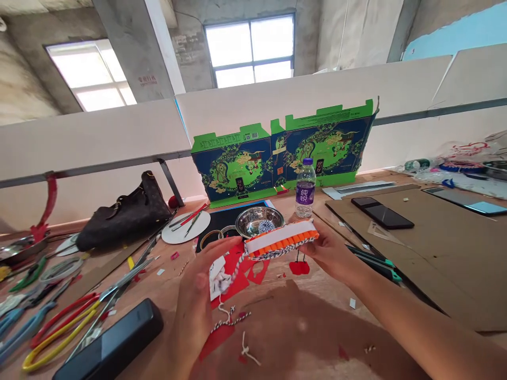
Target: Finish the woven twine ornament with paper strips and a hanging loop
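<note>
You are gripping the orange-and-white woven band (280, 240) with your left hand (197, 295) and right hand (330, 253), both closed on it, just in front of the metal bowl (259, 220) on the wooden table (317, 311), the water bottle (304, 188) standing behind the bowl

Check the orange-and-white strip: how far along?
Done: the orange and white strip looks edged with twisted black-and-white cord. In hand: the left hand and right hand hold it, a cord tail trailing. Left: loose cord pieces lie on the tabletop, twine ball sits in the steel bowl.
</note>
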{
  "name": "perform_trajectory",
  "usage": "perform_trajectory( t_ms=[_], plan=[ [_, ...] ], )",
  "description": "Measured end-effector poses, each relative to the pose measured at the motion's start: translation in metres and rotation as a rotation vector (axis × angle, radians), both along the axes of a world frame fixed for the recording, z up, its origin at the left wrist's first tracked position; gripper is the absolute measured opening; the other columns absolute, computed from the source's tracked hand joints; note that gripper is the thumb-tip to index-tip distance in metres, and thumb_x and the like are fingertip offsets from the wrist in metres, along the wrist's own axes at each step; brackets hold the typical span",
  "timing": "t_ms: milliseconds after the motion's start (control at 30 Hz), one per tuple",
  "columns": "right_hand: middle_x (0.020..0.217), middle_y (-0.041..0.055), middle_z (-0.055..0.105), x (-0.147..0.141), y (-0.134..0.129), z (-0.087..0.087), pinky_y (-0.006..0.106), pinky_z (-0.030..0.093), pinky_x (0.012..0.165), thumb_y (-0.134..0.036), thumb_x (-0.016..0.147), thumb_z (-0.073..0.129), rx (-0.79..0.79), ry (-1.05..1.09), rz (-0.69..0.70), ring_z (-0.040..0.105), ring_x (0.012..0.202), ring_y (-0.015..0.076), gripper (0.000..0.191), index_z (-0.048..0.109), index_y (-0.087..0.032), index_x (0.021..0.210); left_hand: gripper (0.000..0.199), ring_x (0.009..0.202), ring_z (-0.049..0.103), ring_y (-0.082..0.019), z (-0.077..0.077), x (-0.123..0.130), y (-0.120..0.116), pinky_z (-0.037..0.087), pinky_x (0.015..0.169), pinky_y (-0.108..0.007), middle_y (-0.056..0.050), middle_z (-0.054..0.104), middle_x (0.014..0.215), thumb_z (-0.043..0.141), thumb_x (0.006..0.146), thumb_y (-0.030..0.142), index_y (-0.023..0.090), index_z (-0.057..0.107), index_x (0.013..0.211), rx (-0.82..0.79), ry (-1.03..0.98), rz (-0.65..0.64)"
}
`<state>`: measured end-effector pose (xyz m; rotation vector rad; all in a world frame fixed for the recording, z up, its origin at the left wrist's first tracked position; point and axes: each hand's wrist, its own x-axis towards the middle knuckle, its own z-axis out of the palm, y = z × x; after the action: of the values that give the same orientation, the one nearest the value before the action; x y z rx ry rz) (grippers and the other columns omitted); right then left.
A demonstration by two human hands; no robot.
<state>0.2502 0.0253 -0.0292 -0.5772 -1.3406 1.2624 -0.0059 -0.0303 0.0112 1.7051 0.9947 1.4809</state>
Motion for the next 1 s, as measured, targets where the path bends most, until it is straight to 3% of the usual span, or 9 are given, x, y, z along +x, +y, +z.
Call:
perform_trajectory(
  t_ms=[100, 167, 267, 400, 600, 733, 800, 900, 1000],
  plan=[
    [0.099, 0.0037, 0.069, -0.004, -0.001, -0.004, 0.031, 0.054, 0.077, -0.048, 0.074, 0.077, -0.113, 0.073, 0.062, 0.064, 0.09, 0.0193, 0.04, 0.064, -0.024, 0.104, 0.055, 0.12, 0.054, -0.027, 0.001, -0.001, 0.007, 0.04, 0.105, -0.038, -0.007, 0.066, 0.121, 0.038, 0.09, 0.062, 0.021, 0.069, 0.11, -0.102, -0.113, -0.041],
    [0.102, 0.0066, 0.069, -0.009, -0.003, -0.006, 0.034, 0.056, 0.075, -0.052, 0.078, 0.07, -0.187, 0.099, 0.114, 0.067, 0.089, 0.0211, 0.039, 0.065, -0.023, 0.105, 0.044, 0.116, 0.057, -0.025, 0.001, 0.001, 0.012, 0.043, 0.103, -0.036, -0.007, 0.068, 0.117, 0.052, 0.087, 0.055, 0.022, 0.068, 0.111, -0.206, -0.072, 0.008],
    [0.105, 0.008, 0.069, -0.017, -0.007, -0.011, 0.036, 0.057, 0.078, -0.053, 0.081, 0.066, -0.265, 0.111, 0.186, 0.068, 0.09, 0.0215, 0.038, 0.065, -0.022, 0.104, 0.043, 0.109, 0.061, -0.024, 0.002, 0.008, 0.013, 0.048, 0.095, -0.035, -0.008, 0.068, 0.115, 0.067, 0.079, 0.049, 0.022, 0.067, 0.112, -0.255, 0.049, 0.0],
    [0.11, 0.0101, 0.069, -0.027, -0.013, -0.016, 0.036, 0.057, 0.077, -0.051, 0.086, 0.062, -0.323, 0.076, 0.261, 0.068, 0.089, 0.0205, 0.037, 0.065, -0.02, 0.105, 0.05, 0.106, 0.062, -0.025, 0.004, 0.019, 0.006, 0.047, 0.096, -0.036, -0.006, 0.068, 0.114, 0.072, 0.073, 0.044, 0.024, 0.064, 0.118, -0.175, 0.125, 0.039],
    [0.117, 0.0111, 0.067, -0.019, -0.007, -0.017, 0.04, 0.056, 0.083, -0.055, 0.086, 0.06, -0.281, -0.053, 0.283, 0.067, 0.097, 0.0232, 0.043, 0.065, -0.022, 0.113, 0.049, 0.092, 0.067, -0.02, 0.0, 0.016, 0.013, 0.055, 0.078, -0.03, -0.008, 0.069, 0.109, 0.062, 0.076, 0.035, 0.018, 0.058, 0.122, -0.26, 0.175, 0.073],
    [0.131, 0.0091, 0.059, 0.007, 0.004, 0.01, 0.042, 0.046, 0.1, -0.053, 0.073, 0.075, -0.137, -0.148, 0.162, 0.056, 0.119, 0.0258, 0.065, 0.056, -0.028, 0.131, 0.048, 0.089, 0.068, -0.019, 0.0, 0.01, 0.017, 0.056, 0.076, -0.03, -0.006, 0.07, 0.106, 0.057, 0.075, 0.028, 0.019, 0.058, 0.122, -0.234, 0.249, 0.102],
    [0.134, 0.0095, 0.056, 0.016, 0.006, 0.034, 0.04, 0.046, 0.1, -0.047, 0.078, 0.073, 0.015, -0.358, 0.057, 0.054, 0.12, 0.0261, 0.063, 0.053, -0.026, 0.134, 0.047, 0.081, 0.068, -0.018, 0.002, 0.01, 0.015, 0.056, 0.073, -0.03, -0.004, 0.071, 0.099, 0.058, 0.071, 0.023, 0.022, 0.062, 0.118, -0.219, 0.284, 0.08],
    [0.106, 0.0055, 0.069, 0.015, 0.003, 0.068, 0.03, 0.054, 0.072, -0.044, 0.082, 0.069, 0.244, -0.847, 0.025, 0.065, 0.088, 0.0211, 0.056, 0.055, -0.029, 0.134, 0.047, 0.074, 0.067, -0.018, 0.005, 0.012, 0.011, 0.056, 0.076, -0.033, -0.001, 0.072, 0.093, 0.06, 0.068, 0.02, 0.026, 0.066, 0.114, -0.179, 0.335, 0.052],
    [0.076, 0.0014, 0.068, 0.005, 0.003, 0.089, 0.023, 0.043, 0.046, -0.044, 0.08, 0.07, 0.349, -1.093, 0.067, 0.061, 0.061, 0.0157, 0.033, 0.071, -0.027, 0.108, 0.047, 0.078, 0.067, -0.019, 0.004, 0.012, 0.01, 0.055, 0.081, -0.035, -0.001, 0.072, 0.097, 0.059, 0.071, 0.019, 0.029, 0.065, 0.117, -0.149, 0.346, 0.048]
  ],
)
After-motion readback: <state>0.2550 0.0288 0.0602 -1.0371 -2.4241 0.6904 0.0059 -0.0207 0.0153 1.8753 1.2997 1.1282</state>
